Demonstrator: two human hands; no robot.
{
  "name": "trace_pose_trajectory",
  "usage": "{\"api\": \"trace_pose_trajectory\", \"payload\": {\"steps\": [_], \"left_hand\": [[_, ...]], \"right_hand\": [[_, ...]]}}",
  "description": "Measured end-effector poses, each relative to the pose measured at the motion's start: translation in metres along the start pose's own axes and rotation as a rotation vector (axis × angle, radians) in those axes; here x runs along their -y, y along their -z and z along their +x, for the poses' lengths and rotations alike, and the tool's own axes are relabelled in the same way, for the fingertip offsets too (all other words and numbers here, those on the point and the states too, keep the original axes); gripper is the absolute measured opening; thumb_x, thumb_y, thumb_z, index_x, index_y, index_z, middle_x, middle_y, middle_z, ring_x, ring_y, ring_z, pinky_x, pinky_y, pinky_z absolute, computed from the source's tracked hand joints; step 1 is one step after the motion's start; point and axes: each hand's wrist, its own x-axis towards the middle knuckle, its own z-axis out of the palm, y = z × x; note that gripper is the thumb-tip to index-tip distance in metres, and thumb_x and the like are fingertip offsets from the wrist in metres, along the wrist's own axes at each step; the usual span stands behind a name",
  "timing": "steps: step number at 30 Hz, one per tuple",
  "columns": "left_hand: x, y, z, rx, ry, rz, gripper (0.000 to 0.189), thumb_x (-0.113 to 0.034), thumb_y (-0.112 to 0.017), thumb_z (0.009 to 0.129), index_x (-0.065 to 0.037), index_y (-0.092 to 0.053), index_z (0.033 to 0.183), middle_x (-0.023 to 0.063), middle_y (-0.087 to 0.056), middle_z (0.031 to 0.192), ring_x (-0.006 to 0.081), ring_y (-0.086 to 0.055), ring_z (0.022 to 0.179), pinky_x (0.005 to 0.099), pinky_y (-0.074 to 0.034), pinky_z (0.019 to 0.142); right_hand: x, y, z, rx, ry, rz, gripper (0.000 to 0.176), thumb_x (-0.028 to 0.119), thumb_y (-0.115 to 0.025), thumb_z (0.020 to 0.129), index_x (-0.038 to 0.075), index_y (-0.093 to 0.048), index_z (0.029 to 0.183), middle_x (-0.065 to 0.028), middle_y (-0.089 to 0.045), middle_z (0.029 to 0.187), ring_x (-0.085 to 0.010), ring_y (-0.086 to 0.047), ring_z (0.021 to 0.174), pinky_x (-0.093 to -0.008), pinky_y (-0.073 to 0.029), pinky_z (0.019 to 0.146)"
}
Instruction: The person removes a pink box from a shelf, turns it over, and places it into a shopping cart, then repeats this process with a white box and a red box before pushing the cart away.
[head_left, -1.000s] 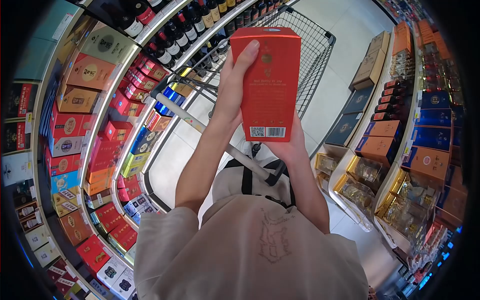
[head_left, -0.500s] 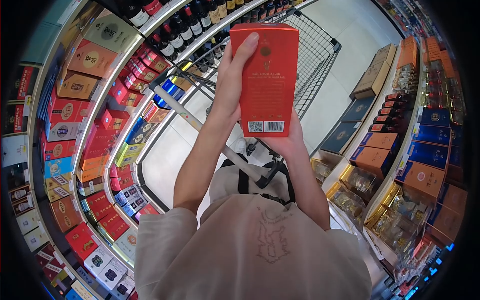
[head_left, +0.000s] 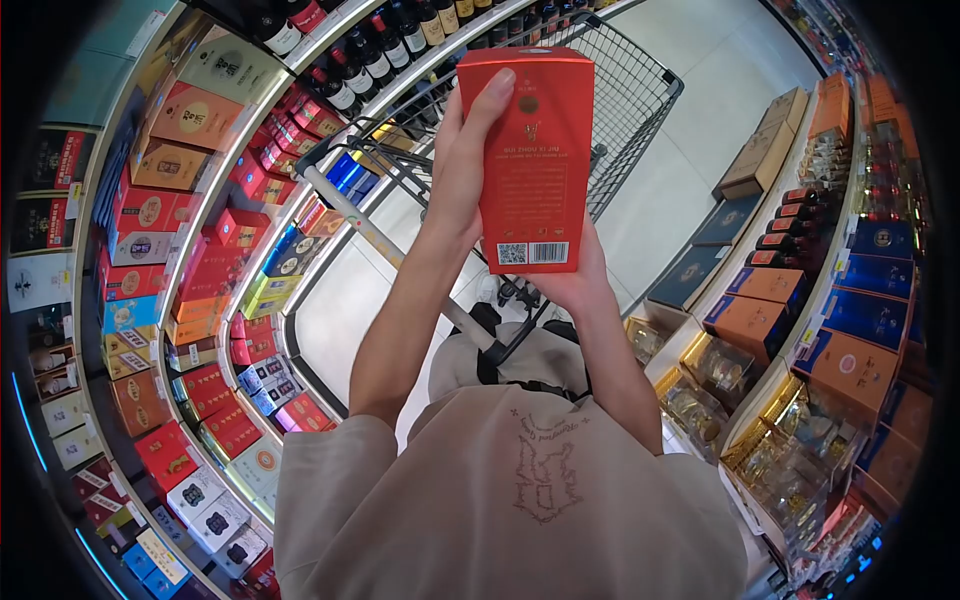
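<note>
A red liquor box (head_left: pixel 540 190) is held up in front of me, its printed face towards me. Gold characters, lines of small text, a QR code and a barcode show on that face. My left hand (head_left: pixel 465 150) grips its left side, the thumb lying over the front near the top corner. Under the lower right part of the box, my right hand (head_left: pixel 578 275) supports it, with its fingers mostly hidden behind. Beyond and below the box stands a metal shopping cart (head_left: pixel 640 120), whose handle (head_left: pixel 375 235) runs beneath my left forearm.
Curved shelves of boxed liquor (head_left: pixel 150 210) rise on my left, with wine bottles (head_left: pixel 365 65) further ahead. On the right, shelves hold orange boxes (head_left: pixel 745 320), blue boxes (head_left: pixel 865 290) and clear cases with gold trim (head_left: pixel 720 365). Pale floor tiles (head_left: pixel 690 60) lie between.
Both hands keep the box in almost the same place. The cart handle's near end has shifted slightly left and up in view, and the shelves have shifted slightly.
</note>
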Motion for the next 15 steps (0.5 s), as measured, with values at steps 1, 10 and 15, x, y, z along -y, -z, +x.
{"api": "trace_pose_trajectory", "payload": {"steps": [1, 10, 15], "left_hand": [[0.002, -0.004, 0.0, 0.0, 0.001, 0.011, 0.058, -0.05, -0.069, 0.098, -0.004, -0.062, 0.132, 0.0091, -0.07, 0.12, 0.0159, -0.071, 0.105, 0.032, -0.058, 0.092], [0.021, -0.03, 0.002, 0.064, 0.014, -0.003, 0.059, -0.046, -0.073, 0.096, -0.007, -0.054, 0.137, 0.0098, -0.067, 0.117, 0.0156, -0.071, 0.099, 0.0305, -0.061, 0.083], [0.032, -0.044, 0.004, 0.111, 0.042, -0.024, 0.059, -0.047, -0.072, 0.097, -0.007, -0.054, 0.137, 0.0101, -0.066, 0.119, 0.0161, -0.071, 0.102, 0.0313, -0.061, 0.085]], "right_hand": [[0.003, 0.0, -0.003, 0.001, 0.0, -0.002, 0.058, 0.047, -0.035, 0.113, 0.01, -0.042, 0.157, -0.0151, -0.052, 0.154, -0.0322, -0.055, 0.137, -0.0574, -0.043, 0.115], [0.025, 0.003, -0.025, -0.046, 0.045, -0.033, 0.057, 0.047, -0.036, 0.113, 0.011, -0.043, 0.156, -0.0138, -0.053, 0.154, -0.0315, -0.055, 0.137, -0.0567, -0.044, 0.113], [0.037, 0.001, -0.038, -0.059, 0.065, -0.026, 0.057, 0.047, -0.036, 0.113, 0.011, -0.043, 0.157, -0.0134, -0.053, 0.154, -0.032, -0.054, 0.138, -0.0569, -0.044, 0.114]]}}
